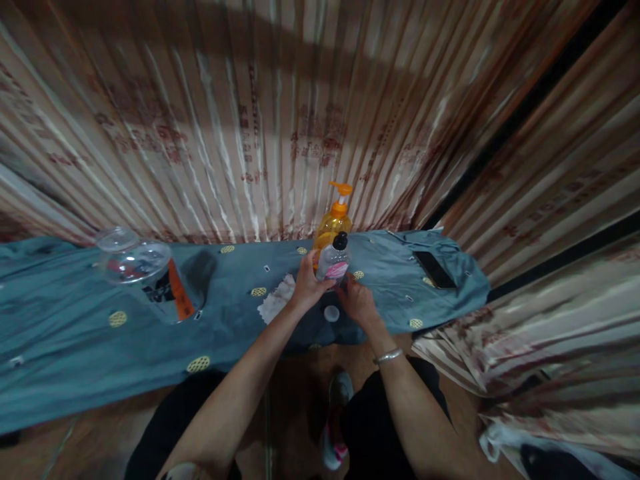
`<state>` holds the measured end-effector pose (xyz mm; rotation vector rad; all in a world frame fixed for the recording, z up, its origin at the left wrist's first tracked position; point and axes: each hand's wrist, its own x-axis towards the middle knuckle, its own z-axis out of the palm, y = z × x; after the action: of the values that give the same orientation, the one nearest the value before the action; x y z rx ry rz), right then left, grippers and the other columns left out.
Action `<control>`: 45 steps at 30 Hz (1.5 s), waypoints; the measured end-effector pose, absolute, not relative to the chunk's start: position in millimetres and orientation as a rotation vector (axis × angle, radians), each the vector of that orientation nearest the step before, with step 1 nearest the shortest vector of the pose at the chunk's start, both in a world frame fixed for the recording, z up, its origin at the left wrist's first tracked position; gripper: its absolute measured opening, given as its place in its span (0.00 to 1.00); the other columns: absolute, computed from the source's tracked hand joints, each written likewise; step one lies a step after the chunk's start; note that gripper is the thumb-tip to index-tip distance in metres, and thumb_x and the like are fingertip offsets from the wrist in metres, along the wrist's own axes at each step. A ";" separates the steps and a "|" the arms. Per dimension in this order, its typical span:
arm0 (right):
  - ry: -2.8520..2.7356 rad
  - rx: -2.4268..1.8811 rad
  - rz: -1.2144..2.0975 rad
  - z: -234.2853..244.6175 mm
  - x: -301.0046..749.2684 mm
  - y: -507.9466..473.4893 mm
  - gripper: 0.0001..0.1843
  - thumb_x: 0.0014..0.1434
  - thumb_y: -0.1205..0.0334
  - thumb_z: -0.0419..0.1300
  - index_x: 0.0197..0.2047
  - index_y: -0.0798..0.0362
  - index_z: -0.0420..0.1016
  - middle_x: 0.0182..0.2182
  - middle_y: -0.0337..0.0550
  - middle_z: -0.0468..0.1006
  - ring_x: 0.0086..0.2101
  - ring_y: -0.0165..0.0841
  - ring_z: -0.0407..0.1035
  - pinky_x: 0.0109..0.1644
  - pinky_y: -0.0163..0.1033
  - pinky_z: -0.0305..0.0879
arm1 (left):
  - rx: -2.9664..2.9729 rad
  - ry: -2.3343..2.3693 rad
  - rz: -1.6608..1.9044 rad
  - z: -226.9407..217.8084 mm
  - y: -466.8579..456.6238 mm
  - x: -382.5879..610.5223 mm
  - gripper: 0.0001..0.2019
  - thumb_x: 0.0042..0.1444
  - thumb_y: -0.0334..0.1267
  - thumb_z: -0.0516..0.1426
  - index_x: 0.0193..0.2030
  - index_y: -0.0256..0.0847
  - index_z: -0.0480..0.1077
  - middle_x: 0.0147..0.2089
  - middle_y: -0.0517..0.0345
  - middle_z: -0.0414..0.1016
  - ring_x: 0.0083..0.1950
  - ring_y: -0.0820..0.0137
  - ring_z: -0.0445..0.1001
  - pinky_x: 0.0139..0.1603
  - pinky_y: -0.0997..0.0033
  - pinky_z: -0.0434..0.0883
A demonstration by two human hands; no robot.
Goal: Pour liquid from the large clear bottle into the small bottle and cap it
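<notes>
A small clear bottle (334,261) with a black cap and a pink-and-white label stands between my hands, tilted slightly. My left hand (309,283) is closed around its left side, the thumb across the lower front. At the bottle's lower right, my right hand (357,299) has its fingers curled in against the base; the fingertips are partly hidden. Right behind it is a larger pump bottle (327,227) of amber liquid with an orange pump head, partly covered by the small bottle. A round whitish disc (331,313) lies on the cloth between my wrists.
A crumpled white tissue or cloth (277,299) lies left of my left hand. Farther left is a big clear plastic jar (157,280) with an orange-and-black label. A dark phone (434,269) rests on the right of the blue-green cloth (225,333). Pleated curtains (280,133) hang behind.
</notes>
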<state>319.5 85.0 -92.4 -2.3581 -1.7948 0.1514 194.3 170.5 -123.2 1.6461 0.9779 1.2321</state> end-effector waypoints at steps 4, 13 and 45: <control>-1.915 -2.334 0.064 -86.0 316.7 70.2 0.18 0.71 0.61 0.54 0.58 0.61 0.71 0.46 0.62 0.83 0.48 0.43 0.79 0.50 0.41 0.71 | 1.615 1.023 1.246 -120.1 153.2 159.3 0.38 0.40 0.34 0.70 0.60 0.43 0.65 0.64 0.43 0.69 0.61 0.54 0.73 0.62 0.48 0.70; -2.295 -2.190 0.286 -90.0 295.0 54.4 0.21 0.61 0.70 0.64 0.58 0.57 0.76 0.54 0.57 0.81 0.54 0.44 0.75 0.59 0.43 0.68 | 1.511 1.217 1.436 -112.0 103.6 51.1 0.32 0.46 0.43 0.68 0.59 0.50 0.66 0.62 0.49 0.69 0.62 0.59 0.74 0.61 0.53 0.73; -2.437 -1.077 0.245 74.8 81.9 181.8 0.20 0.61 0.70 0.64 0.56 0.56 0.71 0.43 0.45 0.80 0.42 0.35 0.75 0.49 0.39 0.68 | 1.295 1.561 1.672 -98.6 159.8 -58.2 0.50 0.35 0.35 0.73 0.67 0.44 0.57 0.63 0.42 0.72 0.63 0.49 0.75 0.65 0.49 0.70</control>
<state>81.9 181.8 74.8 -1.0766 -2.4372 0.2452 -58.2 159.8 -98.6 1.2954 1.5607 1.6722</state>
